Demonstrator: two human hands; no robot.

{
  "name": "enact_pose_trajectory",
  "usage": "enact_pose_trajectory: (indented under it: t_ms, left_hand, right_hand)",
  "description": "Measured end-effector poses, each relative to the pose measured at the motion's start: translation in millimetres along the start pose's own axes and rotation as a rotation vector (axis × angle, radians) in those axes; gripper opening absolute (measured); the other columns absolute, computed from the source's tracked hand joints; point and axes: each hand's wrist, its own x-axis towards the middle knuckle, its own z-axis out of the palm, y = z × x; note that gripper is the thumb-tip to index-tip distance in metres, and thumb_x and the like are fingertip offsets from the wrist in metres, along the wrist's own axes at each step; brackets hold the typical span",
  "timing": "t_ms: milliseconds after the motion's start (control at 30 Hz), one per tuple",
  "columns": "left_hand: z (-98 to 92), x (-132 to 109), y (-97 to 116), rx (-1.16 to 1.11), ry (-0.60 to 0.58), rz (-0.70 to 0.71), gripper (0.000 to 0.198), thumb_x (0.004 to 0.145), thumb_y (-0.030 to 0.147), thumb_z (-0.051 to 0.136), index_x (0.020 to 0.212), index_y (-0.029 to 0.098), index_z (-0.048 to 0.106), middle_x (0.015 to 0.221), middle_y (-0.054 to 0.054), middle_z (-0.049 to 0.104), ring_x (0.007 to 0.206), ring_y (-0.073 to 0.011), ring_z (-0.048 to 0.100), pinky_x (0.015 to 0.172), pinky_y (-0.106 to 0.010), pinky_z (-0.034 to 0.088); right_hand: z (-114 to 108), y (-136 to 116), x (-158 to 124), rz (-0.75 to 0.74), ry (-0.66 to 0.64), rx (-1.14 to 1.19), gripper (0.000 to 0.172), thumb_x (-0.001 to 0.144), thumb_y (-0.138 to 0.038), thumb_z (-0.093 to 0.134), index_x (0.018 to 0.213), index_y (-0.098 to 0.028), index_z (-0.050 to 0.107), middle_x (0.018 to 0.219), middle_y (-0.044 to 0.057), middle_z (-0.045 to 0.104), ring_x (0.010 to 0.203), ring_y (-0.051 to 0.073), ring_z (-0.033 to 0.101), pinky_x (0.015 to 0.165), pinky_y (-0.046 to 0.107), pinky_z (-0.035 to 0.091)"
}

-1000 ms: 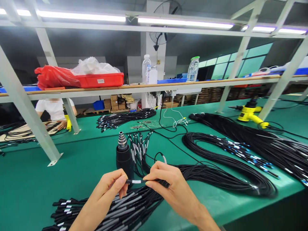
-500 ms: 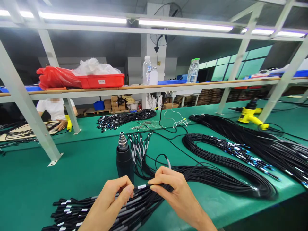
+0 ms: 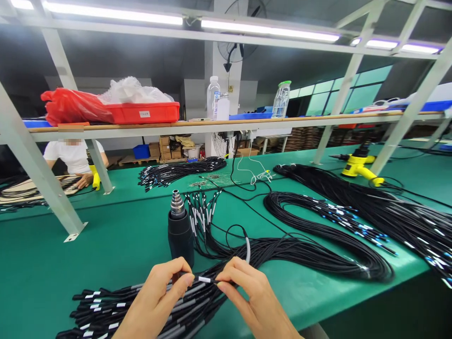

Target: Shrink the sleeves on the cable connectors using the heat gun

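Between my two hands runs a thin black cable (image 3: 204, 279) with a white label sleeve on it. My left hand (image 3: 158, 294) pinches it just left of the label, thumb against fingers. On the other side my right hand (image 3: 247, 289) grips the same cable between thumb and fingertips. Under both hands lies a thick bundle of black cables (image 3: 102, 306) with white labels and grey sleeves. A black heat gun (image 3: 181, 235) stands upright behind my left hand, its metal nozzle pointing up. The far ends of the held cable are hidden among the bundle and my fingers.
Coiled black cables (image 3: 318, 254) spread to the right over the green bench (image 3: 134, 235). A yellow heat gun (image 3: 358, 165) rests at the far right. A shelf (image 3: 197, 127) crosses above, carrying a red tray (image 3: 144, 112) and bottles. Another person (image 3: 72, 157) sits at the far left.
The camera view has shifted slightly. Both hands keep their pinch on the cable, and the label between them now tilts slightly down to the right.
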Motion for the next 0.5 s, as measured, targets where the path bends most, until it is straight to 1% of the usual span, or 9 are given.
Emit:
enact_pose_trajectory:
  t_ms: [133,300,367,433,500]
  left_hand:
    - [-4.5,-1,-2,-0.07,-0.048,0.003,0.034,0.086,0.052,0.051,0.083,0.02,0.063,0.081,-0.002,0.06,0.077,-0.0167,0.05,0.07,-0.023,0.042]
    - [-6.6,3,-5,-0.185,-0.154,-0.021,0.036,0.088,0.053,0.049,0.079,0.019,0.057,0.078,-0.001,0.057,0.075,-0.0155,0.047,0.066,-0.022,0.039]
    - [-7.8,5,-3,-0.227,-0.178,-0.024,0.037,0.09,0.053,0.047,0.076,0.019,0.053,0.075,0.0,0.052,0.073,-0.0144,0.045,0.066,-0.022,0.038]
    - [-10.4,5,-1,-0.267,-0.183,-0.024,0.038,0.092,0.052,0.044,0.073,0.019,0.049,0.072,0.001,0.048,0.071,-0.0136,0.043,0.066,-0.022,0.037]
    - [-14.1,2,-3,-0.298,-0.188,-0.024,0.039,0.093,0.051,0.041,0.073,0.019,0.049,0.071,0.001,0.047,0.069,-0.0134,0.042,0.067,-0.023,0.037]
  right_hand:
    - [1,1,0,-0.041,0.051,-0.031,0.015,0.094,-0.02,0.051,0.084,-0.021,0.063,0.084,0.002,0.061,0.08,0.015,0.058,0.07,0.025,0.046]
    - [1,0,2,-0.086,0.089,-0.035,0.014,0.093,-0.019,0.052,0.084,-0.022,0.062,0.081,0.002,0.06,0.077,0.016,0.058,0.07,0.026,0.047]
    - [-1,0,2,-0.075,0.065,-0.028,0.014,0.094,-0.019,0.05,0.084,-0.021,0.06,0.082,0.002,0.06,0.078,0.016,0.058,0.07,0.026,0.047]
    - [-5,-1,1,-0.06,0.008,-0.021,0.014,0.095,-0.02,0.049,0.083,-0.022,0.057,0.085,0.002,0.06,0.08,0.015,0.057,0.072,0.026,0.047]
    - [-9,-1,0,-0.073,-0.056,-0.023,0.013,0.095,-0.022,0.05,0.083,-0.022,0.056,0.087,0.001,0.061,0.083,0.015,0.056,0.076,0.027,0.047]
